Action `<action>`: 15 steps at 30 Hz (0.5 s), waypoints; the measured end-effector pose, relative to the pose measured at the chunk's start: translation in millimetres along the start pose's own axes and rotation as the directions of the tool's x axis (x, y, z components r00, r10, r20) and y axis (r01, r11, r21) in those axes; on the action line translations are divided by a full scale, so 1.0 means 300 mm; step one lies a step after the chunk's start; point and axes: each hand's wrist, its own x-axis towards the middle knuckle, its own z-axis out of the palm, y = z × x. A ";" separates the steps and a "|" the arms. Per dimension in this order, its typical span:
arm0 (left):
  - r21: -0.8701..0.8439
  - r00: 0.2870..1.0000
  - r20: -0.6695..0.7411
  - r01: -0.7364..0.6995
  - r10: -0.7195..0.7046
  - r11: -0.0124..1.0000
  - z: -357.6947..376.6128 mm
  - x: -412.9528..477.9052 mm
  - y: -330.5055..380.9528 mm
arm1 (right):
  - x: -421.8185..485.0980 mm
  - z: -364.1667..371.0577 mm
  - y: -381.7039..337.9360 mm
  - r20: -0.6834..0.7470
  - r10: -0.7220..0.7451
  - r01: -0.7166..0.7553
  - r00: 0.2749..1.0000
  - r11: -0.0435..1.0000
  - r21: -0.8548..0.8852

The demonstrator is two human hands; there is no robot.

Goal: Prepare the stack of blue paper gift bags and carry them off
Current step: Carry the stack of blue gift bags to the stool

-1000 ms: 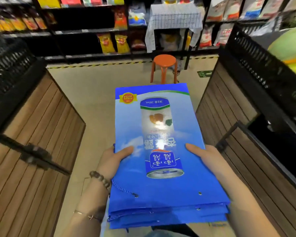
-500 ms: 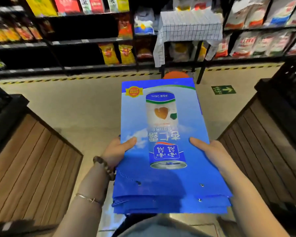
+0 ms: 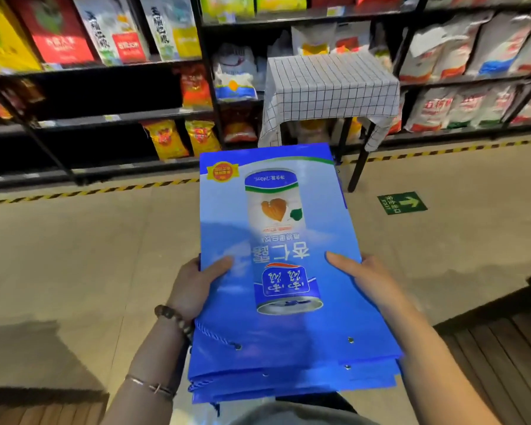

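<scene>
Head view, our left hand [image 3: 193, 286] and right hand [image 3: 370, 279] gripping the flat stack of blue gift bags [image 3: 282, 329] by its sides, thumbs on top, checked-cloth table [image 3: 328, 84] ahead.

The stack of blue paper gift bags [image 3: 288, 302] lay flat at lower centre of the frame, can print upside down, rope handles nearest the camera.

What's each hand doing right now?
Left hand: grips the stack of blue gift bags at its left edge.
Right hand: grips its right edge.
</scene>
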 end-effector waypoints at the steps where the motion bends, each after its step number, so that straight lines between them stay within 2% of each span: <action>1: -0.004 1.000 -0.006 -0.004 0.004 1.000 0.021 0.092 0.041 | 0.100 0.009 -0.040 0.005 -0.002 0.002 1.000 1.000 0.005; 6: 0.021 0.999 -0.029 -0.012 0.012 1.000 0.124 0.505 0.275 | 0.558 0.045 -0.279 -0.003 -0.021 0.021 1.000 1.000 -0.004; 10: 0.043 0.999 -0.040 -0.011 0.012 0.999 0.178 0.796 0.441 | 0.840 0.082 -0.461 -0.001 0.023 -0.023 1.000 1.000 -0.009; 15: 0.076 1.000 -0.028 0.001 0.001 0.997 0.204 1.173 0.590 | 1.181 0.154 -0.616 -0.038 0.012 -0.014 0.999 0.998 -0.056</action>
